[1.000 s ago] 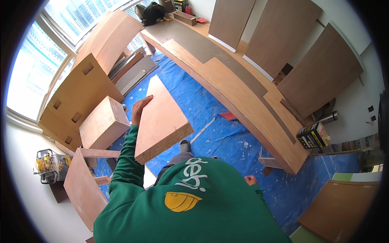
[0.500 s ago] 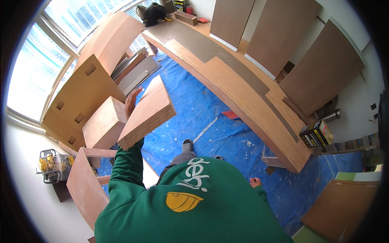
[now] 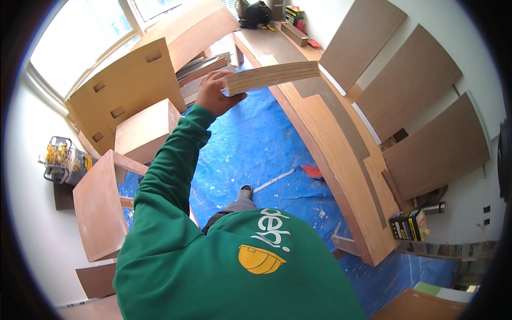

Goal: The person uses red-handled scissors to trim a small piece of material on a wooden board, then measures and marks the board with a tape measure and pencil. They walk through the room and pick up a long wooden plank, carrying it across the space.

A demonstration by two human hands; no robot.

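Observation:
My left hand (image 3: 216, 95) is raised at the end of an outstretched arm, gripping the left end of a thick wooden board (image 3: 274, 76). The board's long striped edge faces me, and its far right end overlaps the long low wooden platform (image 3: 325, 128) behind it. Fingers lie over the board's top corner, with the thumb beneath. My right hand is out of sight, hidden beyond my green sweatshirt (image 3: 229, 266). A pale wooden box (image 3: 146, 128) sits left of my raised forearm.
Blue sheeting (image 3: 240, 144) covers the floor around my foot. A tan panel with cut-outs (image 3: 122, 90) leans near the window, an open wooden frame (image 3: 98, 205) below it. Brown panels (image 3: 408, 80) lean along the right wall; a metal can (image 3: 408, 225) stands on the platform's near end.
My left hand has lifted the board up and to the right, turning its edge toward me. My right hand has gone out of view. The whole view has turned somewhat.

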